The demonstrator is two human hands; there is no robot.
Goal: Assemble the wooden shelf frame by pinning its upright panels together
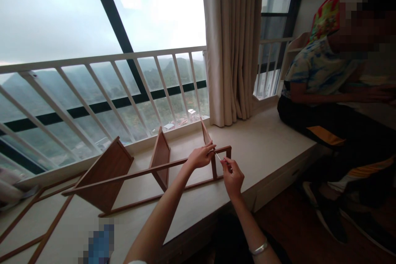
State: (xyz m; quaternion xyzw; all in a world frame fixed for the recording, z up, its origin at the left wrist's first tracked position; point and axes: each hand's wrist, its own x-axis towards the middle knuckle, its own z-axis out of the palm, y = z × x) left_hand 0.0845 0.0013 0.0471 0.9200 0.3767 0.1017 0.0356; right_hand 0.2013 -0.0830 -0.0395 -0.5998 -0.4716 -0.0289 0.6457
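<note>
A brown wooden shelf rack (133,176) lies on its side on the pale window ledge, with several boards standing between its two side frames. My left hand (201,156) is closed around the upper rail near its right end, beside the end board (206,134). In my right hand (232,176), just right of the left one, is a thin screwdriver (218,157). Its slim metal shaft points up and left to the rail by my left fingers. The fingers hide its handle, and the contact at the tip is too small to make out.
Another wooden frame (51,231) lies flat at the left. A blurred blue object (100,243) is at the ledge's front. White railings (130,90) and a beige curtain (232,49) stand behind. At right, a person (321,70) sits on the ledge (262,148).
</note>
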